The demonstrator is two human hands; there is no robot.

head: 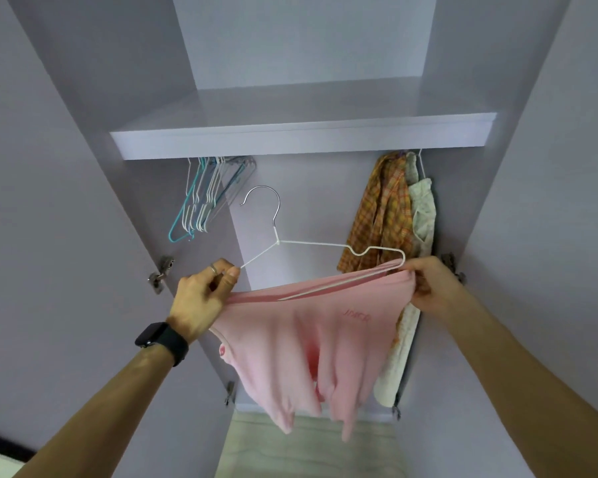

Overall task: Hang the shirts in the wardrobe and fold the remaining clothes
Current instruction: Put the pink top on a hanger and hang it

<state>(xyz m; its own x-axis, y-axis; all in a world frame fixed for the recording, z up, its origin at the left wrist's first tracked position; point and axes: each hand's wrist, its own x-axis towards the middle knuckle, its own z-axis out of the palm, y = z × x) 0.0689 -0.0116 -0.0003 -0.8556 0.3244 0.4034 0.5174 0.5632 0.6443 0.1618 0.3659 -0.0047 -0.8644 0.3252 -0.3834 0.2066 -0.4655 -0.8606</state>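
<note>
A pink shirt (301,343) hangs in front of the open wardrobe, stretched between both hands. A white wire hanger (311,243) with a metal hook sits partly inside the shirt's neck opening, its right shoulder under the fabric. My left hand (201,298) pinches the hanger's left end together with the shirt's edge. My right hand (432,284) grips the shirt's right edge at the hanger's right shoulder. The hook points up and is not on any rail.
Several empty hangers (204,198) hang at the left under the wardrobe shelf (301,139). An orange plaid shirt (384,215) and a pale floral garment (423,212) hang at the right. Open wardrobe doors flank both arms. Light wood floor (304,450) lies below.
</note>
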